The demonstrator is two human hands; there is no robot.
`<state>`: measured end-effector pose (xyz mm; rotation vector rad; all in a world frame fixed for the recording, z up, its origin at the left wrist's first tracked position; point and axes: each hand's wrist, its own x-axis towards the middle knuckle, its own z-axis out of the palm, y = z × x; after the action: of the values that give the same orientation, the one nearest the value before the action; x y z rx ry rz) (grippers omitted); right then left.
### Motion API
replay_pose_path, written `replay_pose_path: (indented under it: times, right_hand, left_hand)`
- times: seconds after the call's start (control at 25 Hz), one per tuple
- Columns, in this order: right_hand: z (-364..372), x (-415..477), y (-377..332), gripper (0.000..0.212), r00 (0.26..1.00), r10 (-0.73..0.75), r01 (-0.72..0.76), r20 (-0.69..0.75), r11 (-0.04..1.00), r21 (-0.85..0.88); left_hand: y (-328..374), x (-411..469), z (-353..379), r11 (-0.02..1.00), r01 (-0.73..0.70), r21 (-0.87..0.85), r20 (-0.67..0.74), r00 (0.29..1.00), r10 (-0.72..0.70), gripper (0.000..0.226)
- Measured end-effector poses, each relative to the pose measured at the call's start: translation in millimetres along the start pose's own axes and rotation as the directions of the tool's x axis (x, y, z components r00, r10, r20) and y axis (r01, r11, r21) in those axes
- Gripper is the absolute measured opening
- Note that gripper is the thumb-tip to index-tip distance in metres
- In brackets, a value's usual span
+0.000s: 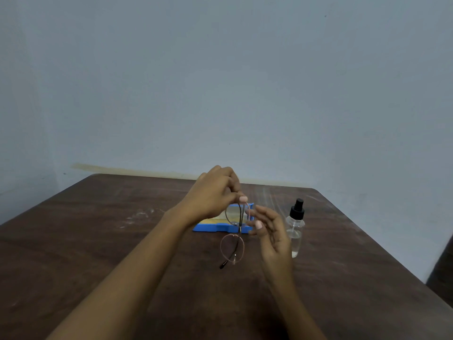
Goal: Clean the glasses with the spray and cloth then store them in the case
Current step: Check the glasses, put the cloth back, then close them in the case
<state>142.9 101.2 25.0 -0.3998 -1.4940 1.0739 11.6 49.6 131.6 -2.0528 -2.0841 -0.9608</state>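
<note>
My left hand (215,192) pinches the top of a pair of thin pink-rimmed glasses (232,244), which hang down vertically above the table with their temples folded. Just to the right of the frame is my right hand (272,231), fingers spread and holding nothing. Behind the glasses a blue case (208,227) lies open on the table, with something yellowish inside it that may be the cloth. A clear spray bottle (295,229) with a black nozzle stands upright to the right of my right hand.
A dark brown wooden table (98,241) carries everything, with pale smudges at its left middle. Its far edge meets a plain blue-grey wall. The right edge runs diagonally, and a dark object (441,271) sits beyond it.
</note>
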Motion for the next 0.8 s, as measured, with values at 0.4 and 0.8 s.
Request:
replay_pose_path:
  times: [0.4, 0.8]
  right_hand:
    - [-1, -3, 12, 0.026, 0.845, 0.459, -0.505, 0.275, 0.854, 0.124]
    - [-1, 1, 17, 0.023, 0.911, 0.383, -0.404, 0.156, 0.905, 0.138]
  left_hand:
    - [-55, -21, 25, 0.666, 0.218, -0.714, -0.344, 0.719, -0.604, 0.030]
    - [-76, -44, 51, 0.410, 0.307, -0.859, -0.150, 0.615, -0.774, 0.018]
